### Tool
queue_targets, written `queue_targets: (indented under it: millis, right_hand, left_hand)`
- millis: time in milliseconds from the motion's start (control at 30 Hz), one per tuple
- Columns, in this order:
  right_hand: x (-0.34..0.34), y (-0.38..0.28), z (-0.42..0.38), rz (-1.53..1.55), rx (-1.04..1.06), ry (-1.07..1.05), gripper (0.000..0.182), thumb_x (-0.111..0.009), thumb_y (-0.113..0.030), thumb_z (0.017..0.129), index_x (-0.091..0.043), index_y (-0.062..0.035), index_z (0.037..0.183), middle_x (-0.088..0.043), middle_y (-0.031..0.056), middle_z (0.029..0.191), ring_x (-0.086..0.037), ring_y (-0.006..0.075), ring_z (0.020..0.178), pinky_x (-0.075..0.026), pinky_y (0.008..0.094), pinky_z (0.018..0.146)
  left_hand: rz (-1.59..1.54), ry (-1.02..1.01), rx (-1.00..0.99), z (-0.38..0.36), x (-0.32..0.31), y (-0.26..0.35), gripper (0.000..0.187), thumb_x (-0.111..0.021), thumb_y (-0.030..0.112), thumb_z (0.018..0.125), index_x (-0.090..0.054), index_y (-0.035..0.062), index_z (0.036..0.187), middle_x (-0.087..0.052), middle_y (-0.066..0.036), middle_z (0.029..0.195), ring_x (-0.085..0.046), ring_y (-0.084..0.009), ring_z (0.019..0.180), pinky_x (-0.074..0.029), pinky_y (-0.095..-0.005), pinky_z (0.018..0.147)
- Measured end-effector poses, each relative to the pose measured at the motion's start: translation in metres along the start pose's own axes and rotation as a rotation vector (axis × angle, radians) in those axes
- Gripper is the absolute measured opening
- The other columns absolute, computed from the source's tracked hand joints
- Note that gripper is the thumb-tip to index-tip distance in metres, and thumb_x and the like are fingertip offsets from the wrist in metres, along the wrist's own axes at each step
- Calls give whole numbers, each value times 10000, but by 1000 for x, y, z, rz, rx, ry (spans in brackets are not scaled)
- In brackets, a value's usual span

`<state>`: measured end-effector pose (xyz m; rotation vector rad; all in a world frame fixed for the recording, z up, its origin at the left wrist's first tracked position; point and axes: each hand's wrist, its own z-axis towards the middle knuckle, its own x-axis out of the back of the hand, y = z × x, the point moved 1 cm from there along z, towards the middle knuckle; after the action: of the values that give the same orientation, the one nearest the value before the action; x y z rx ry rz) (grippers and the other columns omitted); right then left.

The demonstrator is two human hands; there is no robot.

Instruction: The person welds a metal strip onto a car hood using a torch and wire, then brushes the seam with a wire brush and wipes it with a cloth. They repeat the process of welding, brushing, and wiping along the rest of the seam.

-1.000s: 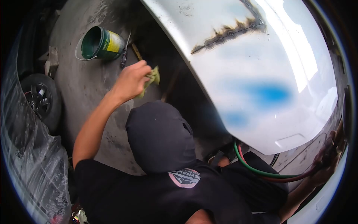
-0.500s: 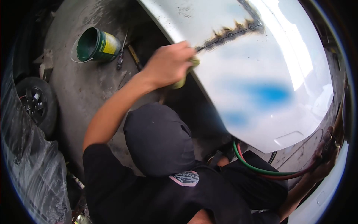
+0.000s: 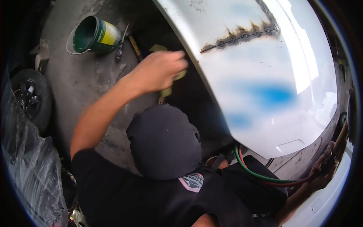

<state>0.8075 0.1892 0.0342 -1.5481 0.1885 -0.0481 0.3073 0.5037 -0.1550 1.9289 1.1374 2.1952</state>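
my left hand (image 3: 159, 72) is closed around a yellow-green rag (image 3: 168, 89), held just off the left edge of the white car panel (image 3: 264, 75), near the burnt weld seam (image 3: 240, 36). my right hand (image 3: 326, 168) is far to the right under the panel's near edge, wrapped on what looks like a torch handle, with the green and red hoses (image 3: 264, 178) running to it. to wipe well i'd judge the rag should be bunched tight, pressed flat along the seam, and kept clear of the hoses and any hot metal. the torch itself is mostly cut off at the picture's edge, so i can't tell if it is lit. my head cover (image 3: 164, 140) hides the panel's lower left side. a green bucket (image 3: 92, 36) lies on the concrete at far left, its contents out of sight.
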Motion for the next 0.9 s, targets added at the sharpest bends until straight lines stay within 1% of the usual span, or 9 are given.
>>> queue_targets:
  millis: [167, 233, 400, 500, 600, 700, 767, 833, 900]
  right_hand:
    - [-18, -1, 27, -120, 68, 488, 648, -364, -265, 1115, -109, -12, 1654, -388, 331, 1581, -651, 231, 1195, -474, 230, 637]
    - [2, -2, 29, -126, 65, 351, 647, -362, -262, 1117, -107, -2, 1652, -373, 329, 1592, -638, 239, 1216, -472, 239, 658]
    - [14, -5, 33, -103, 37, 216, 660, -397, -218, 1100, -95, -19, 1652, -380, 349, 1558, -622, 233, 1260, -539, 236, 677]
    - [17, -13, 30, -9, -38, 90, 660, -378, -201, 1097, -73, -3, 1648, -287, 355, 1617, -578, 277, 1335, -536, 251, 712]
    - [11, -9, 26, 84, -72, 228, 678, -365, -193, 1118, 5, -41, 1665, -84, 253, 1724, -448, 337, 1470, -460, 321, 745]
    - [6, -4, 27, 333, -112, 31, 641, -331, -132, 1109, -15, 5, 1649, -96, 242, 1722, -381, 359, 1512, -494, 382, 1073]
    - [-12, 3, 44, 400, -111, -96, 598, -320, -139, 1115, -81, 33, 1636, -147, 250, 1708, -382, 358, 1510, -450, 394, 1136]
    - [-30, 8, 54, 462, -103, -220, 565, -308, -145, 1120, -148, 60, 1622, -199, 258, 1694, -383, 358, 1507, -406, 406, 1200]
    - [-29, 1, 42, -428, -133, 694, 619, -317, -226, 1115, -137, 88, 1617, -104, 260, 1717, -238, 332, 1579, -428, 428, 1135]
  left_hand:
    - [-311, 124, 445, -116, -12, -32, 167, -694, 11, 843, -671, -29, 1004, -608, -157, 899, -631, -359, 857, -486, -406, 760]
    - [-328, 229, 625, -129, -24, -39, 177, -703, 17, 868, -682, -20, 1039, -653, -165, 968, -658, -388, 932, -508, -416, 801]
    - [-201, 414, 569, -113, -67, -83, 193, -696, 11, 876, -681, -16, 1067, -647, -172, 980, -647, -384, 904, -499, -445, 823]
    - [1, 556, 535, -101, -84, -116, 215, -686, 4, 861, -685, -8, 1076, -652, -164, 1010, -632, -381, 950, -488, -459, 859]
    - [281, 673, 540, -95, -89, -110, 232, -657, 0, 840, -697, 2, 1069, -657, -161, 1045, -616, -377, 1016, -480, -466, 881]
    - [170, 547, 411, -91, -124, -81, 269, -610, 14, 821, -712, 1, 1069, -657, -181, 1075, -608, -368, 1034, -479, -468, 880]
    - [73, 397, 254, -98, -165, -57, 245, -624, -13, 809, -697, 0, 1043, -639, -181, 1118, -595, -387, 1079, -481, -483, 904]
    - [98, 498, 307, -94, -165, -68, 244, -632, -4, 815, -700, 0, 1050, -635, -187, 1112, -590, -384, 1081, -479, -486, 902]
    - [194, 610, 463, -93, -142, -81, 290, -665, 22, 840, -692, 11, 1128, -603, -205, 1178, -563, -394, 1113, -465, -494, 933]
